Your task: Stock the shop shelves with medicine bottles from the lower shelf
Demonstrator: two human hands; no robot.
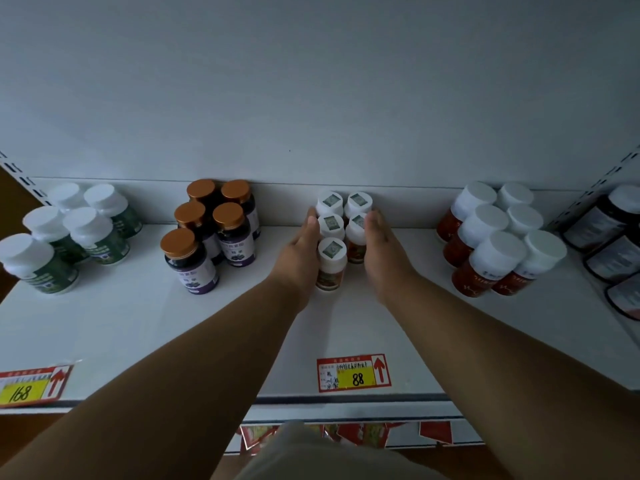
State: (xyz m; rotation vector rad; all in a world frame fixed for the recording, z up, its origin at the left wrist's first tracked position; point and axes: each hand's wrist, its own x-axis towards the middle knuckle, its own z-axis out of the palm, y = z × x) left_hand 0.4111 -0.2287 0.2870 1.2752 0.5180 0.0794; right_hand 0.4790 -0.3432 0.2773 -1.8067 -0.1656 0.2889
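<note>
Your left hand: your left hand [300, 244] lies flat against the left side of the small white-capped bottles [341, 233], fingers straight and close together, pressing on the group rather than curling round any one bottle.
Your right hand: your right hand [379, 241] mirrors it on the right side, fingers straight and together, palm facing the cluster and touching it.
Task bottles: five small bottles with white caps and square stickers on top stand upright in two rows, three on the left and two on the right, running back to the rear wall of the white shelf [207, 323]; they sit between your two palms, touching one another.
Front bottle: the nearest one [331, 265] shows an orange-brown label and stands beside your left wrist.
Price tag: a red and yellow tag reading 88 [353, 373] is on the shelf's front edge, in line with the cluster.
Left neighbours: purple-labelled bottles with copper caps [211, 230] stand well apart to the left; further left are green-labelled bottles with white caps [69, 237].
Right neighbours: red-labelled bottles with white caps [495, 237] stand to the right, and dark jars [613, 244] lie at the far right edge.
Second tag: a tag reading 168 [31, 385] sits at the left front edge.
</note>
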